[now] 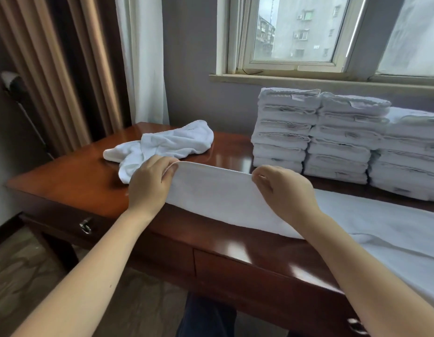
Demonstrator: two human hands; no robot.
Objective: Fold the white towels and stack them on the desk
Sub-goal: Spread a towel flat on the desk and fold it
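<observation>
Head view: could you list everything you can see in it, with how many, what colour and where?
desk: one, glossy reddish-brown, centre of view
flat towel: one, white, along the desk's near edge, left end lifted
crumpled towel: one, white, desk's back left
folded-towel stacks: three, white, side by side, desk's back right
drawer handle: one plainly seen, metal, desk front left
window: one, pale frame, back wall
curtains: two, brown and white, left of window
left hand: one, grips the flat towel's end
right hand: one, pinches the same end
</observation>
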